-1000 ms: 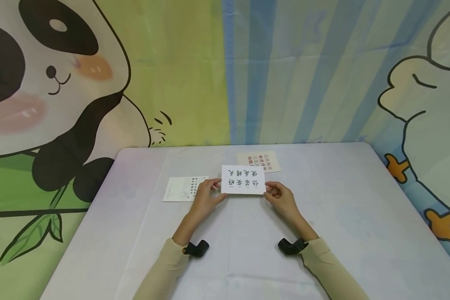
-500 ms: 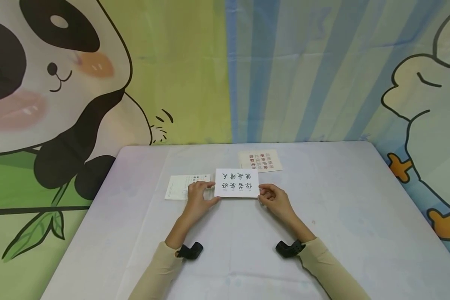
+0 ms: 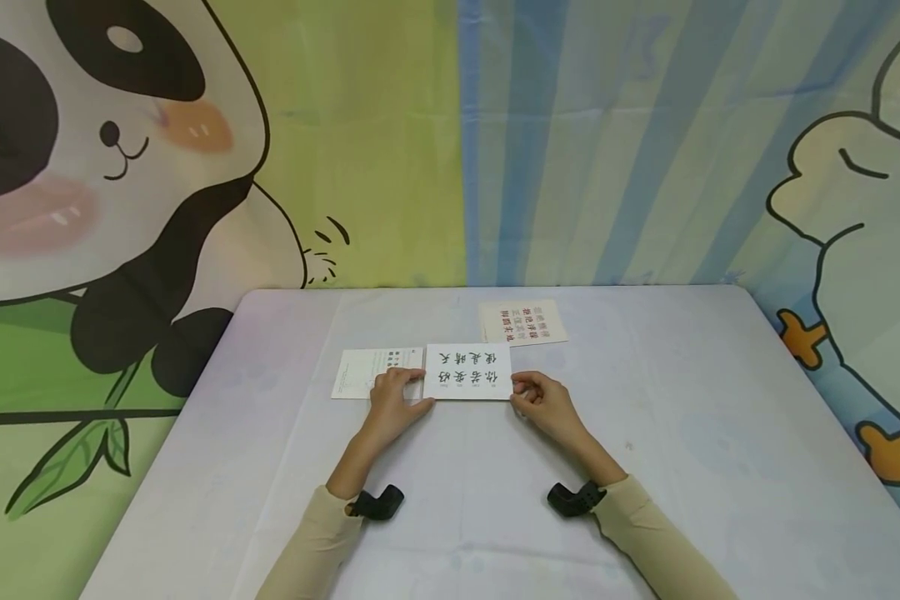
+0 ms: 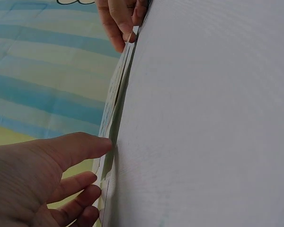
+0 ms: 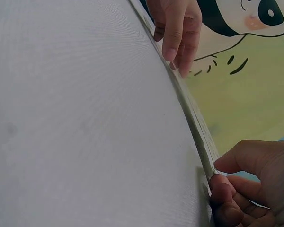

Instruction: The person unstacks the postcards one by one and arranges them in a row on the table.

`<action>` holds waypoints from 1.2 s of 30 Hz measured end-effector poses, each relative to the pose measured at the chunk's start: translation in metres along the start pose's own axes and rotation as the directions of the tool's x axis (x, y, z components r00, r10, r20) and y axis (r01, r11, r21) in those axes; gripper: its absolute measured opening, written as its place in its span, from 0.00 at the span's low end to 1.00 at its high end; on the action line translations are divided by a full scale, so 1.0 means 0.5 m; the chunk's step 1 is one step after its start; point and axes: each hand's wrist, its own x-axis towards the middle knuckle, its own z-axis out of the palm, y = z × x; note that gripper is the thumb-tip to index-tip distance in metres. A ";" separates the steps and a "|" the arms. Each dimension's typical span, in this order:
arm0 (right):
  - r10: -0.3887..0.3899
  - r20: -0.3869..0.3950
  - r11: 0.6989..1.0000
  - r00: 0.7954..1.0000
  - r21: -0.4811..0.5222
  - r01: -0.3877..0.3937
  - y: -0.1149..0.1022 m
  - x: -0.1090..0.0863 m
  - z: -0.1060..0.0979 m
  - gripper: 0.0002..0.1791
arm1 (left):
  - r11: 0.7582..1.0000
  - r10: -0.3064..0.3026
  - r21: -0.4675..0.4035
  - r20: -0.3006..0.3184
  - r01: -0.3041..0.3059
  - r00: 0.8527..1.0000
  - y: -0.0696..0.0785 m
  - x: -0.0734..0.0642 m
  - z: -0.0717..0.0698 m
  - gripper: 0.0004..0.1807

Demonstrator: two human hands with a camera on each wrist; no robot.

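A small stack of white postcards (image 3: 468, 372) with black Chinese characters lies at mid-table in the head view, its print upside down to me. The left wrist view shows several layers along the stack's edge (image 4: 114, 97). My left hand (image 3: 392, 402) holds the left end, thumb at the near corner and index fingertip farther up the side. On the opposite end, my right hand (image 3: 546, 403) pinches the edge between thumb and curled fingers. Another postcard (image 3: 356, 372) with small print lies partly under the left hand. A cream card (image 3: 525, 321) with red characters lies just behind the stack.
A pale cloth covers the table (image 3: 645, 400). Behind it hangs a backdrop (image 3: 390, 167) with a panda and stripes. A black wrist camera (image 3: 378, 502) is worn on the left wrist, another camera (image 3: 573, 498) on the right.
Both hands have moved the stack left and toward me, lowering it. The stack now sits just beside the left postcard, and more of the red-printed card shows behind it.
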 end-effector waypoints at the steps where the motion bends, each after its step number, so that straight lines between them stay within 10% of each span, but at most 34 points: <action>1: -0.001 0.003 1.000 1.000 -0.008 0.001 0.000 0.001 0.001 0.19 | 1.000 0.000 0.003 0.001 0.000 1.000 0.000 0.000 0.000 0.27; 36: -0.019 0.056 0.997 0.998 -0.079 0.023 -0.006 0.006 -0.004 0.16 | 0.999 -0.033 0.014 0.036 0.032 0.999 -0.001 -0.004 -0.004 0.27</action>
